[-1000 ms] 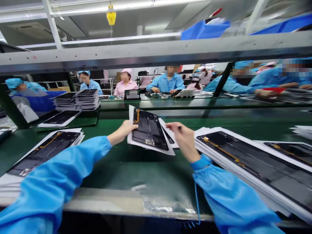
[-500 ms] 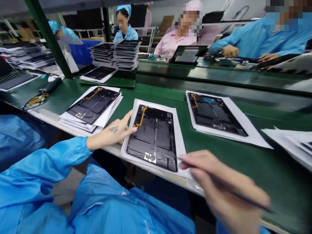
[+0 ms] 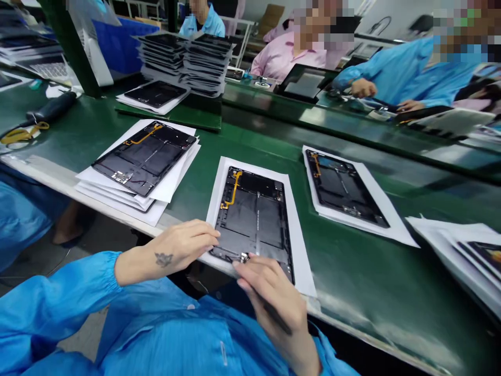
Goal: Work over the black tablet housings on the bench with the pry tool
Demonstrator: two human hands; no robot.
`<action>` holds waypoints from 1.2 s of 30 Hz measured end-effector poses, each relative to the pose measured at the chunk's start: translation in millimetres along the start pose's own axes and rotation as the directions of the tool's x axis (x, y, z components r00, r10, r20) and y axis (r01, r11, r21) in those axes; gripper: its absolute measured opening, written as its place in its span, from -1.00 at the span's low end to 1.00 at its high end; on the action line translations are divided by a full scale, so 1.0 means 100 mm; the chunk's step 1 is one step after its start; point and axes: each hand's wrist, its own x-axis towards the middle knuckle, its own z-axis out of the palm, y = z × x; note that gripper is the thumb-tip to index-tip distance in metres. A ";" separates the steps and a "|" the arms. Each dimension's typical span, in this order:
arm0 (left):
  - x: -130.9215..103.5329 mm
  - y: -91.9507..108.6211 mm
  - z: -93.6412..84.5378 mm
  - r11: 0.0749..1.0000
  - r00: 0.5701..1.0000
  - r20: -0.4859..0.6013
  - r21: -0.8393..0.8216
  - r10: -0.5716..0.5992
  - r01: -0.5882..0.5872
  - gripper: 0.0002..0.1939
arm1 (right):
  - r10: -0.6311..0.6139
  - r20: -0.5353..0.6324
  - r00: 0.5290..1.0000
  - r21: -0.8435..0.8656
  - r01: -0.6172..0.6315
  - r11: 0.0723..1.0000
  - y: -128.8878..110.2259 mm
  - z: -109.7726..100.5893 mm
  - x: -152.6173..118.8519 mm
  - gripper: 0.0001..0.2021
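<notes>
An opened tablet [image 3: 242,224] lies on white paper [image 3: 301,261] in front of me, its black inside and orange ribbon cable [image 3: 236,188] facing up. My left hand [image 3: 178,244] is at its lower left edge, fingers together and fingertips on the rim. My right hand [image 3: 274,292] bends over the near edge, closed round a slim black stick-like tool [image 3: 277,317] held like a pen. The tool's tip is hidden by the fingers. Just beyond those fingertips shows a small silvery part [image 3: 245,257] of the tablet.
Another opened tablet [image 3: 146,156] tops a paper-layered pile at left; one more [image 3: 346,188] lies at right. Tall stacks [image 3: 207,65] stand behind a green ledge [image 3: 203,117]. A black-handled tool [image 3: 52,108] lies far left. Co-workers [image 3: 403,73] sit across the bench.
My right hand with the black tool has moved left onto the tablet's near edge. My left hand has slid down the tablet's left side, its spread fingers now together. The view has shifted.
</notes>
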 end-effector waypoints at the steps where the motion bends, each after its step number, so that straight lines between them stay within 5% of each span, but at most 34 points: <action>1: 0.00 0.00 0.01 1.000 1.000 -0.013 -0.004 0.003 -0.004 -0.81 | -0.049 -0.023 0.999 -0.047 0.048 0.998 0.01 0.06 -0.01 -0.65; 5: 0.02 0.05 0.01 1.000 0.999 -0.043 0.014 -0.015 0.016 -0.87 | -0.127 -0.109 0.986 -0.145 0.111 0.983 0.00 0.22 0.03 -0.53; 12: 0.06 0.09 0.09 0.992 0.993 -0.075 0.075 -0.096 0.102 -0.93 | 0.027 -0.113 0.993 -0.100 -0.039 0.994 -0.09 0.10 0.09 -0.74; 17: 0.17 0.14 0.01 0.959 0.959 0.062 -0.055 -0.276 0.279 -0.82 | 0.070 -0.196 0.978 0.023 -0.067 0.997 -0.10 0.06 0.15 -0.66; 25: 0.38 0.22 -0.13 0.892 0.883 0.205 -0.078 -0.422 0.445 -0.80 | 0.119 -0.066 0.991 -0.268 -0.132 0.954 -0.06 0.27 0.34 -0.74; 32: 0.19 0.17 -0.03 0.912 0.919 -0.098 -0.201 -0.383 0.359 -0.90 | 0.210 -0.084 0.974 -0.043 -0.214 0.976 -0.02 0.24 0.36 -0.74; 36: 0.14 0.19 0.03 0.924 0.920 -0.172 -0.221 -0.352 0.312 -0.92 | 0.239 -0.068 0.969 0.001 -0.240 0.971 0.00 0.24 0.36 -0.76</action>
